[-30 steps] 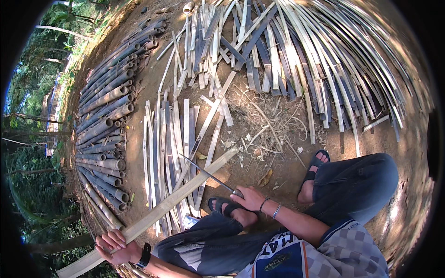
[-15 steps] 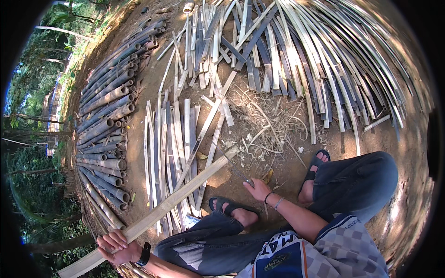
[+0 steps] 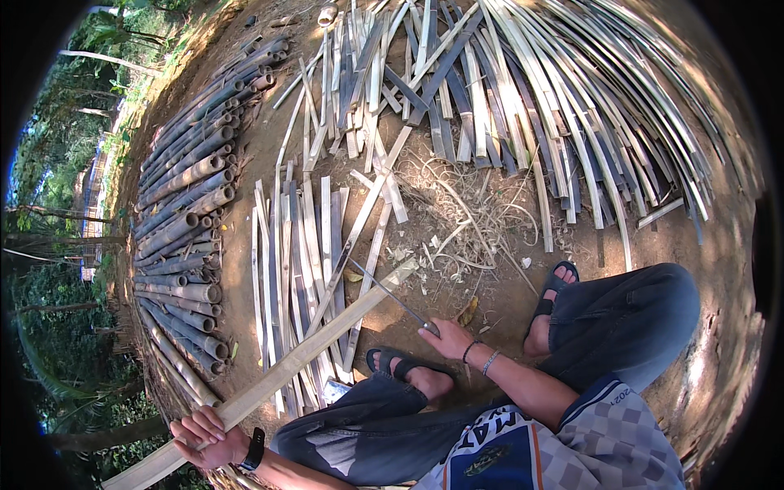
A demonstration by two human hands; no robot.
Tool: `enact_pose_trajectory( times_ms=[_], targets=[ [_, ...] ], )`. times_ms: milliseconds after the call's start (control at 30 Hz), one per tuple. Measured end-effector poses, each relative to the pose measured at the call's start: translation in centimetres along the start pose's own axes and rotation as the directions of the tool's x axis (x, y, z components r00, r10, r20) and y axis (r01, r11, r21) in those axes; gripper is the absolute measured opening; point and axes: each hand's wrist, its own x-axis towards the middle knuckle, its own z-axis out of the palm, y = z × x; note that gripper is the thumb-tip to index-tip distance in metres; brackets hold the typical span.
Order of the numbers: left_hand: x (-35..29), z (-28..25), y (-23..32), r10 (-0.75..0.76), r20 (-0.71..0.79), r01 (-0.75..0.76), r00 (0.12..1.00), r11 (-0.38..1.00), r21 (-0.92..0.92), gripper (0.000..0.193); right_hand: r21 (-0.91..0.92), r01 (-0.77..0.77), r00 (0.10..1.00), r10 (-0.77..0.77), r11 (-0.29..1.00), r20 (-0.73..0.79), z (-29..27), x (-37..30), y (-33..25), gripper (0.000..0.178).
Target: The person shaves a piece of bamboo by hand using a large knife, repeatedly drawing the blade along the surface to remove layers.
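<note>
A long pale split-bamboo strip [image 3: 318, 339] slants from the lower left up to the middle. My left hand [image 3: 208, 439] is closed around its lower part, fingers curled over the edge. My right hand [image 3: 451, 340] is closed on the handle of a long, thin-bladed knife [image 3: 410, 311]. The blade points up and left and crosses the strip near its upper end; whether it touches the wood I cannot tell. Pale chips show at that strip end.
Several split strips [image 3: 306, 245] lie beyond the held one. Curly shavings [image 3: 482, 237] cover the ground ahead. A large fan of strips [image 3: 572, 122] spreads at the far right, whole bamboo poles [image 3: 184, 196] at the left. My sandalled feet [image 3: 425, 380] flank the right hand.
The right hand has moved slightly left and the knife has swung further left, its blade now across the strip near the upper end. The left hand and strip stay almost still.
</note>
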Motion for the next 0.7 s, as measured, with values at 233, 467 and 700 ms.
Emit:
enact_pose_trajectory(
  times_ms=[233,467,700],
  targets=[
    [0.2,-0.4,0.1,0.004,-0.03,-0.004,1.0,1.0,0.014,0.035,0.015,-0.059,0.998,0.059,0.998,-0.027,0.0,0.5,1.1,0.047],
    [0.3,-0.2,-0.1,-0.015,0.002,0.015,1.0,1.0,0.016,0.035,0.014,-0.095,0.992,0.096,0.995,-0.076,0.3,0.9,2.2,0.049],
    [0.4,-0.4,-0.1,-0.024,0.028,0.023,0.999,0.999,0.036,0.034,0.011,-0.124,0.99,0.125,0.992,-0.064,0.6,1.5,2.4,0.05]
  ],
)
